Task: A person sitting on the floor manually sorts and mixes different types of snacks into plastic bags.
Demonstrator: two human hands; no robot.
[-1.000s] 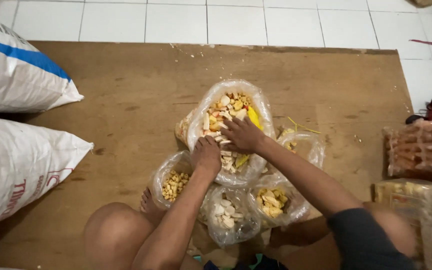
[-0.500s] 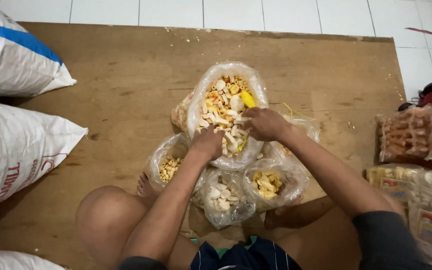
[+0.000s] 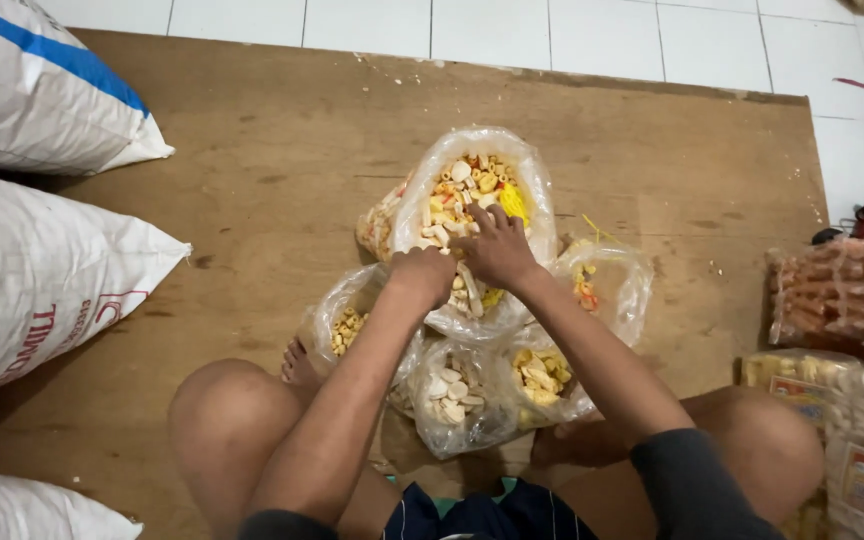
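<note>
Hands deep in the work of stirring or gathering mixed crackers (image 3: 462,190), by the look of it, inside the large clear bag (image 3: 537,190) at the middle of the wooden board (image 3: 252,170). Left hand (image 3: 422,272) curled into a fist at the bag's near rim, knuckles up, contents hidden. Right hand (image 3: 497,250) palm down, fingers loosely apart, pressed flat on the pile, gripping nothing visible. Four smaller bags (image 3: 457,395) of crackers crowded just beside it, toward the knees. White sacks (image 3: 42,280) off to the left, packed snacks (image 3: 832,295) to the right. Next move likely in need of a closed scoop and care with the thin, sagging plastic rim.
</note>
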